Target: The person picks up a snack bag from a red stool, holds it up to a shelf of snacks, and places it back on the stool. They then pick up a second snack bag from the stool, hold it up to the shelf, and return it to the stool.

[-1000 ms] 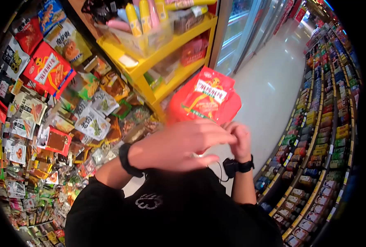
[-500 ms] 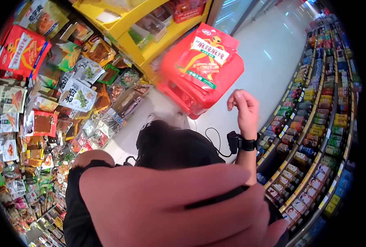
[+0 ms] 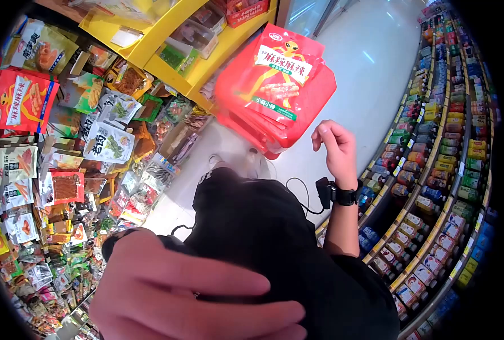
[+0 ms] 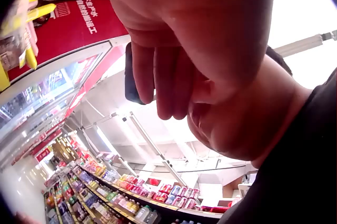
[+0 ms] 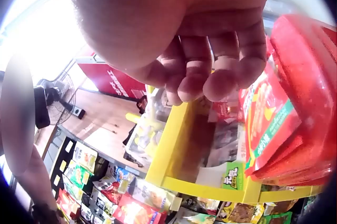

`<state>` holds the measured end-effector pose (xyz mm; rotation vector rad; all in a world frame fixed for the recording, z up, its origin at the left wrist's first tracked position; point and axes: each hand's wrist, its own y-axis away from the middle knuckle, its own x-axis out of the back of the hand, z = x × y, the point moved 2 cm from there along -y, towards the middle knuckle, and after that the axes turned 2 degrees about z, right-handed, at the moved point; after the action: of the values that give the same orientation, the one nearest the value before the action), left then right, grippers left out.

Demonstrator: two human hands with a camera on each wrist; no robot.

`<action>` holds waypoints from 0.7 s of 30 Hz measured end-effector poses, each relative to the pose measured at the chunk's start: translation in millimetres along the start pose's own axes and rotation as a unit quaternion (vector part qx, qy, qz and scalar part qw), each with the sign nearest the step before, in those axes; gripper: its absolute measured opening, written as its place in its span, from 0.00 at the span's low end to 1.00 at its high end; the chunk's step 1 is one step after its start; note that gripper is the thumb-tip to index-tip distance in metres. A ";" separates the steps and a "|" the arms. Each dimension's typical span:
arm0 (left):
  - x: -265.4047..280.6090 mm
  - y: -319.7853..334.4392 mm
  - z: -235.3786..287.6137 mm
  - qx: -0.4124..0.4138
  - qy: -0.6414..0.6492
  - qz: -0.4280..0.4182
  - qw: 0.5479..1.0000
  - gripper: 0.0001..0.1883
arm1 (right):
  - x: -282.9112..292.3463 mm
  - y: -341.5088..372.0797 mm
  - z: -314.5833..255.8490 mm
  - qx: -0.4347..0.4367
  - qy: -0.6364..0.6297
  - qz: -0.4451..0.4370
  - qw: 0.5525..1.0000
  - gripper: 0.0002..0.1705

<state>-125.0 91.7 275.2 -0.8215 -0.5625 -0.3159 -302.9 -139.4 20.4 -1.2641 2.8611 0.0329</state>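
Both empty, fingers loose: L hand [image 3: 189, 292] near, R hand [image 3: 337, 150] farther right, nr red pack [image 3: 280, 73]. Yellow shelf [image 3: 232, 41] left of pack.

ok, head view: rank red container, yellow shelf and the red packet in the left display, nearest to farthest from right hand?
From the right hand:
1. Red container, just up-left.
2. Yellow shelf, farther up-left.
3. Red packet, far left.

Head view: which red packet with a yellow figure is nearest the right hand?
The packet on the red basket, up-left of the right hand; the other is among the snacks at left.
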 end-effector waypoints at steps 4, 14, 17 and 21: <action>-17.5 18.8 -31.4 0.075 0.028 0.244 0.966 0.02 | 2.9 -0.4 3.7 -0.010 -0.003 0.018 1.000 0.16; -72.3 126.2 -208.9 0.508 0.007 0.247 0.825 0.12 | -2.5 -5.2 32.4 -0.086 0.030 0.070 0.993 0.11; -82.4 155.8 -255.9 0.538 0.014 0.266 0.800 0.15 | -5.6 -12.6 41.1 -0.108 0.024 0.099 0.989 0.15; -84.8 162.4 -287.7 0.537 -0.110 0.242 0.800 0.18 | -5.9 -21.8 56.4 -0.143 -0.002 0.106 0.984 0.21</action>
<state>-17.1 -18.0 -29.2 0.1448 -0.6110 0.5689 -282.6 -148.4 -36.2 -0.9788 3.0559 0.4619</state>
